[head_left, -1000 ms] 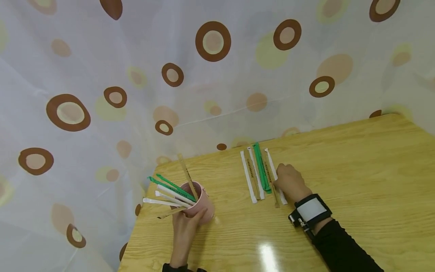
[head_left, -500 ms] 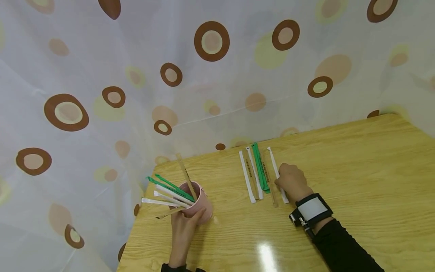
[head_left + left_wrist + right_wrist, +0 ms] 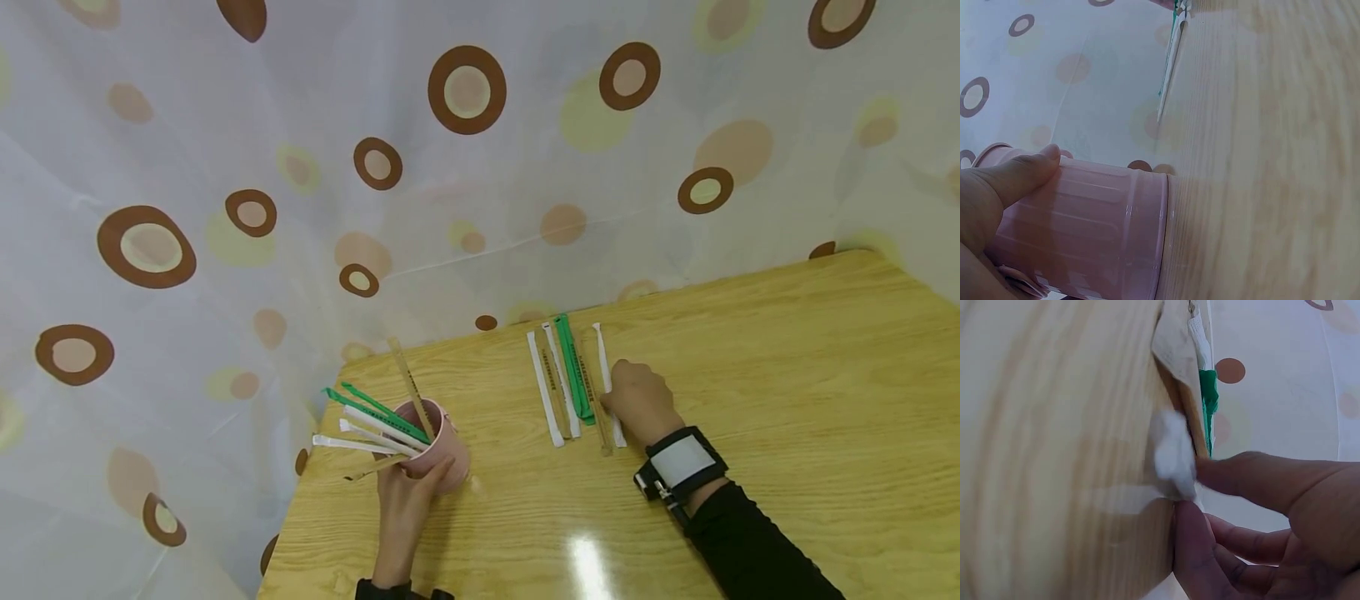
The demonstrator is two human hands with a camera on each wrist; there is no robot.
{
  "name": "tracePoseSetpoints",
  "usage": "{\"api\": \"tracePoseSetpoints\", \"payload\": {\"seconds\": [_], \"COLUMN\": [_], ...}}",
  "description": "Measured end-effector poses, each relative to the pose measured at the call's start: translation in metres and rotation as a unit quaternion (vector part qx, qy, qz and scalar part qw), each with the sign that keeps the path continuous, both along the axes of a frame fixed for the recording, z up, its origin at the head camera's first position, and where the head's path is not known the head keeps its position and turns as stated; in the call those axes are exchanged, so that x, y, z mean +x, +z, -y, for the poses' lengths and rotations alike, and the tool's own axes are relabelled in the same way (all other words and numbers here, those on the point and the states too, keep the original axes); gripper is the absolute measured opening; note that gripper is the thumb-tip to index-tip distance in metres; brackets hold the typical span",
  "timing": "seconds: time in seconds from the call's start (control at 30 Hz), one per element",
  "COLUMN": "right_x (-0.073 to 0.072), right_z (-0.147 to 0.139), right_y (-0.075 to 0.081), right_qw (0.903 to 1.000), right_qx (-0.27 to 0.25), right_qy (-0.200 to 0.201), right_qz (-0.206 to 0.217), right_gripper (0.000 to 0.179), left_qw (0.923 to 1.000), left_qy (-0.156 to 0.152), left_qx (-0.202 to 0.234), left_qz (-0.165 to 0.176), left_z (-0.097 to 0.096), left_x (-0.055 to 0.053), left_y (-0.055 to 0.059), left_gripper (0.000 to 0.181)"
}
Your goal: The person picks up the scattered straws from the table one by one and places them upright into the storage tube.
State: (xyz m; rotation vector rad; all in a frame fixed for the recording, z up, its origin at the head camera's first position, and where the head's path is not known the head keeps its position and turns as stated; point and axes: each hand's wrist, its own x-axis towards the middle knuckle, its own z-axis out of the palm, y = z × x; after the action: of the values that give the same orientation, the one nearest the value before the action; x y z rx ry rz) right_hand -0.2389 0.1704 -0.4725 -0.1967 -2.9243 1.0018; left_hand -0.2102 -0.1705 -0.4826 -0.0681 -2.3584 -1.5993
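My left hand (image 3: pixel 405 504) holds the side of a pink cup (image 3: pixel 454 462) near the left table edge, thumb along its ribbed wall (image 3: pixel 1097 219) in the left wrist view. Paper-wrapped straws lean out of the cup: green straws (image 3: pixel 375 408), white straws (image 3: pixel 352 444) and brown straws (image 3: pixel 410 379). My right hand (image 3: pixel 641 404) pinches a white wrapped straw (image 3: pixel 602 350) at the right end of a row on the table. In the right wrist view, thumb and finger meet at its blurred white end (image 3: pixel 1172 453), close beside a brown straw (image 3: pixel 1179 350).
Left of the pinched straw lie a brown straw (image 3: pixel 597 414), green straws (image 3: pixel 574 375) and more white straws (image 3: pixel 545 392), roughly side by side. A spotted curtain (image 3: pixel 480 192) hangs behind and left of the wooden table (image 3: pixel 750 375).
My right hand first shifted the white straw rightward, away from the brown one, then drew its near end slightly back left, so it lies straighter. The left hand and cup stay put.
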Motion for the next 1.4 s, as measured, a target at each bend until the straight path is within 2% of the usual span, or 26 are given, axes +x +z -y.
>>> {"api": "tracePoseSetpoints", "payload": {"seconds": [0.3, 0.53, 0.67, 0.87, 1.03, 1.4], "right_x": [0.0, 0.001, 0.004, 0.005, 0.006, 0.017], "right_z": [-0.001, -0.001, -0.002, -0.004, -0.003, 0.007], "right_y": [0.004, 0.003, 0.005, 0.014, 0.027, 0.062], "right_qw": [1.0, 0.9997, 0.9994, 0.9957, 0.9912, 0.983], "right_qx": [0.001, -0.022, -0.027, -0.042, -0.04, -0.044], "right_qy": [-0.001, -0.007, -0.002, 0.002, -0.008, -0.012], "right_qz": [0.009, 0.012, -0.019, -0.082, -0.126, -0.178], "right_gripper": [0.033, 0.027, 0.018, 0.032, 0.033, 0.026], "left_qw": [1.0, 1.0, 1.0, 1.0, 0.9999, 0.9999], "left_qy": [0.001, 0.003, 0.008, 0.002, -0.004, -0.004], "left_qx": [0.006, 0.004, -0.003, -0.002, 0.007, 0.008], "left_qz": [-0.003, -0.007, -0.003, -0.006, -0.008, -0.01], "left_z": [-0.001, 0.0, 0.001, 0.001, 0.0, -0.001], "left_x": [0.003, 0.003, 0.001, 0.0, -0.001, -0.002], "left_y": [0.003, -0.001, -0.003, -0.002, -0.001, -0.001], "left_gripper": [0.081, 0.081, 0.08, 0.08, 0.078, 0.075]}}
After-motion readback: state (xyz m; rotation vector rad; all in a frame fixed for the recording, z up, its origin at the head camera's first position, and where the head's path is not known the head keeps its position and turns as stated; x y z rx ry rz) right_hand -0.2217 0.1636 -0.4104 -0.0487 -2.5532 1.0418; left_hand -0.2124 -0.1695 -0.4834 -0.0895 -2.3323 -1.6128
